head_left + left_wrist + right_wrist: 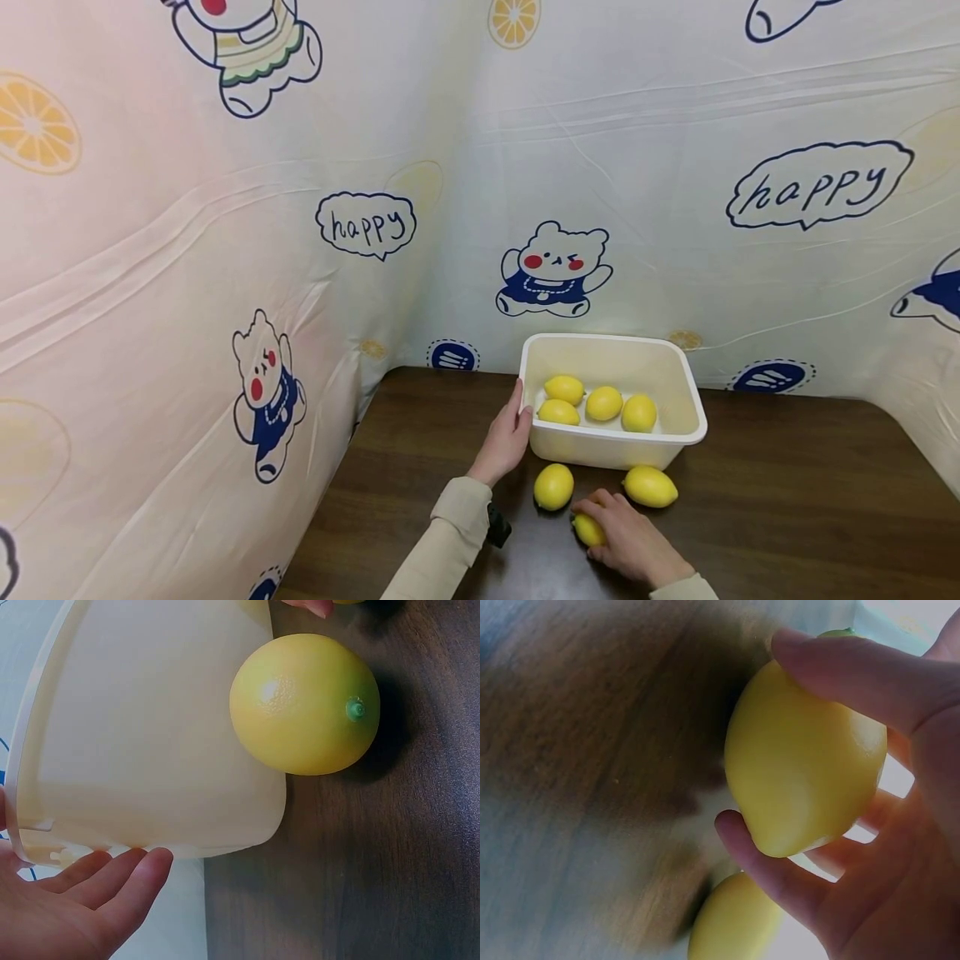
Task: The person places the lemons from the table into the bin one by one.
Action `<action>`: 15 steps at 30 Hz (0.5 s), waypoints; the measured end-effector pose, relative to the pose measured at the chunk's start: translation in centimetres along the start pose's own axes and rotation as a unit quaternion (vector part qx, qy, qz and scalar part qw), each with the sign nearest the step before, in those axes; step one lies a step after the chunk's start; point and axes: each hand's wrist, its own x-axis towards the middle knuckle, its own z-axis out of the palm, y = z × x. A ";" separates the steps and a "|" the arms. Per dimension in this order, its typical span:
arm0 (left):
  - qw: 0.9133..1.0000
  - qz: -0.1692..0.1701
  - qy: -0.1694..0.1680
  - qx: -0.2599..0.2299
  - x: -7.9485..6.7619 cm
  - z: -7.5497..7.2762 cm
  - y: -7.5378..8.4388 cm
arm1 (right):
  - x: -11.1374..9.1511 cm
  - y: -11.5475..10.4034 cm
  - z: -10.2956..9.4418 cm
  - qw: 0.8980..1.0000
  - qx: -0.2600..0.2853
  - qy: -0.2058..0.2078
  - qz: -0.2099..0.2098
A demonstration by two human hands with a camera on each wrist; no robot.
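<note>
Lemon [588, 531]: sits in grip of right hand [632, 537], in front of cream bin [600, 452]. Left hand [504, 443]: rests, fingers [135, 894] extended, against bin's left side. In bin: 4 lemons [604, 403]. On surface [795, 483]: 2 loose lemons [650, 487].

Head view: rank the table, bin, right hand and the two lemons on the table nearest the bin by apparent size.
1. Table
2. Bin
3. Right hand
4. Left lemon and right lemon, unranked: they look alike and lie at different angles.
</note>
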 end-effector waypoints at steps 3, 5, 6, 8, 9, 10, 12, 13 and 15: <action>1.000 -0.001 0.000 0.000 0.0 0.0 0.0 | -0.1 0.0 0.0 1.000 -0.002 0.002 -0.001; 1.000 -0.002 -0.001 -0.001 0.0 0.0 0.0 | -0.1 0.0 0.0 1.000 -0.002 0.002 0.000; 1.000 -0.002 -0.001 -0.003 0.0 0.0 0.0 | -0.1 0.0 0.0 1.000 -0.003 0.002 0.000; 1.000 -0.002 -0.002 -0.006 0.0 0.0 0.0 | -0.1 0.0 0.0 1.000 -0.003 0.002 0.000; 1.000 -0.002 -0.003 -0.007 0.0 0.0 0.0 | -0.1 0.0 0.0 1.000 -0.003 0.002 -0.001; 1.000 -0.003 -0.003 -0.008 0.0 0.0 0.0 | -0.1 0.0 0.0 1.000 -0.003 0.002 -0.002; 1.000 -0.003 -0.003 -0.008 0.0 0.0 0.0 | -0.1 0.1 0.0 1.000 -0.003 0.001 -0.002; 1.000 -0.005 -0.004 -0.007 0.0 0.0 0.0 | -0.1 0.1 0.0 1.000 -0.002 0.001 -0.003; 1.000 -0.005 -0.005 -0.003 0.1 0.0 -0.1 | -0.1 0.1 0.0 1.000 -0.001 0.001 -0.004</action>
